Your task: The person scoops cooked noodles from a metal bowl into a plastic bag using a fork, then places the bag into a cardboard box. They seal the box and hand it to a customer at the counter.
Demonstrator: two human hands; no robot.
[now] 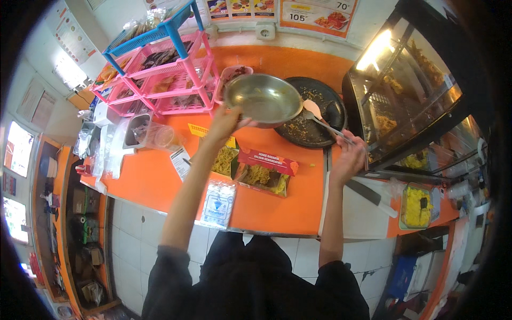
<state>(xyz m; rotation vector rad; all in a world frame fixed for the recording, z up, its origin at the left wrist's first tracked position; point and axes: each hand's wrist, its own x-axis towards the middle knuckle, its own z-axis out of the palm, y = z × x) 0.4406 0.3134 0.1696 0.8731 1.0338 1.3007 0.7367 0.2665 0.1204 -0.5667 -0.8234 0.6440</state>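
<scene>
Counter: orange counter [154, 176] is stretching across the stall under your arms, with white tiles running below its front edge.
Display case: glass warmer [410, 96] is glowing right of the counter's far end, fried food sitting inside.
Rack: pink and blue plastic rack [160, 64] is standing at the counter's back left corner.
Dark pan: black round pan [314, 114] is lying at the counter's back, crumbs scattered in it.
Bowl: you are holding the steel bowl [264, 98] tilted above the counter's back edge, partly over the dark pan.
Noodle boxes: two open boxes of yellow noodles [261, 176] are sitting mid-counter, between your arms.
Packet: white plastic packet [217, 202] is lying at the counter's front edge.
Left hand: your left hand [224, 121] is gripping the bowl's near rim, fingers closed on it.
Right hand: your right hand [349, 154] is wrapping closed around the handle of a spoon [314, 112], its head reaching over the dark pan beside the bowl.
</scene>
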